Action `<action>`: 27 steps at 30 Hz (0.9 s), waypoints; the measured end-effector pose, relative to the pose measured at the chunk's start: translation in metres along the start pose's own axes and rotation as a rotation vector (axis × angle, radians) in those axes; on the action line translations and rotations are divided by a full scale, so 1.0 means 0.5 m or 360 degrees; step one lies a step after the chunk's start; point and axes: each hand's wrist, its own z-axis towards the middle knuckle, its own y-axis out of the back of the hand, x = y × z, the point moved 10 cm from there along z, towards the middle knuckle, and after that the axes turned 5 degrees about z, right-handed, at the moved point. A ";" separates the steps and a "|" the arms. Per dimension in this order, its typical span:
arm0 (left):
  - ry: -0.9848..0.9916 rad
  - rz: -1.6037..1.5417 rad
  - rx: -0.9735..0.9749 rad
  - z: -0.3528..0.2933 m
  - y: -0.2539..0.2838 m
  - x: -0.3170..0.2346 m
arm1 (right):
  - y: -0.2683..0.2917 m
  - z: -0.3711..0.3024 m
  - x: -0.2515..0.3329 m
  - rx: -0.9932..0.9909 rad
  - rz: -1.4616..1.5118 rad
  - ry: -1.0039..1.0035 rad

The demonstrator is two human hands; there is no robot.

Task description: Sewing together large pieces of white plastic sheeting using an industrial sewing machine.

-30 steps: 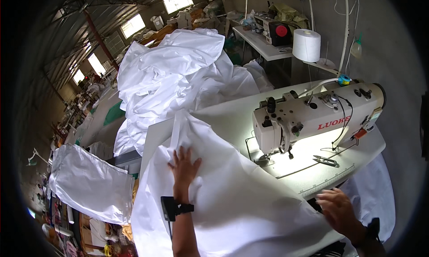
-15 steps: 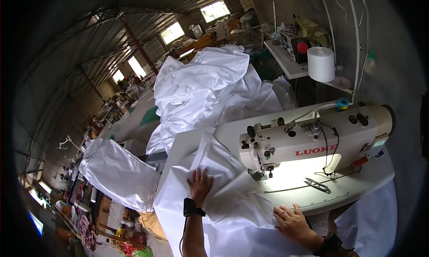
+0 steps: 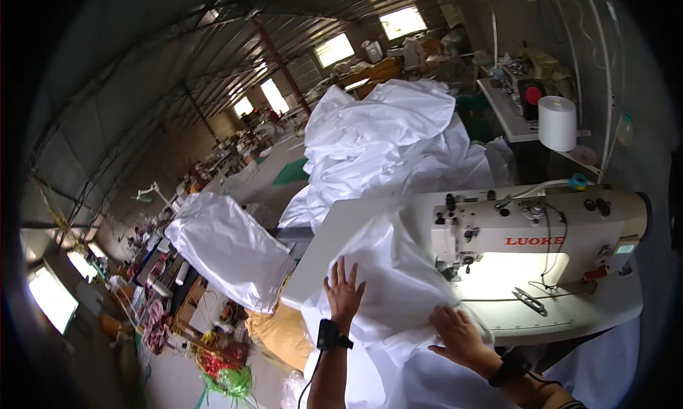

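White, smooth fabric sheet [image 3: 398,306] is being seen at five o'clock from the view's centre, partly being supported by a pale, flat sewing table [image 3: 338,227] and hanging in folds over its near edge. At six o'clock, the left hand [image 3: 343,295] is being laid open and palm down on the sheet, its fingers being held well apart. At five o'clock, the right hand [image 3: 459,334] is being rested open on the sheet near the table's edge, its fingers being held closer together; whether cloth is being pinched beneath its thumb cannot be told.

At three o'clock, a cream-coloured metal sewing machine [image 3: 491,227] is being lit brightly under its arm. The sheet is lying near its needle end; whether cloth is being caught there cannot be told. Small, slim metal thread snips [image 3: 530,302] are being borne by the table at four o'clock. A white thread cone [image 3: 557,124] is being held upright at two o'clock, and a crumpled white fabric heap [image 3: 388,142] is being seen at one o'clock.
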 end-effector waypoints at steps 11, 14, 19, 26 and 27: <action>0.0522 -0.2456 -0.0174 0.042 -0.158 0.065 | -0.012 0.395 0.198 -0.0059 0.1090 0.0233; 0.0679 -0.2945 -0.0352 -0.138 -0.157 0.201 | -0.176 0.500 0.140 0.0062 0.1068 -0.0072; 0.1742 -0.0336 -0.0067 -0.748 -0.281 0.441 | -0.266 0.494 0.077 0.0131 -0.0002 0.0157; 0.0890 -0.1772 0.1511 -0.928 -0.498 -0.162 | -0.207 0.558 0.160 0.0330 -0.0332 -0.0086; 0.0943 -0.1711 0.1538 -0.917 -0.501 -0.171 | -0.184 0.576 0.198 0.0085 -0.0222 -0.0013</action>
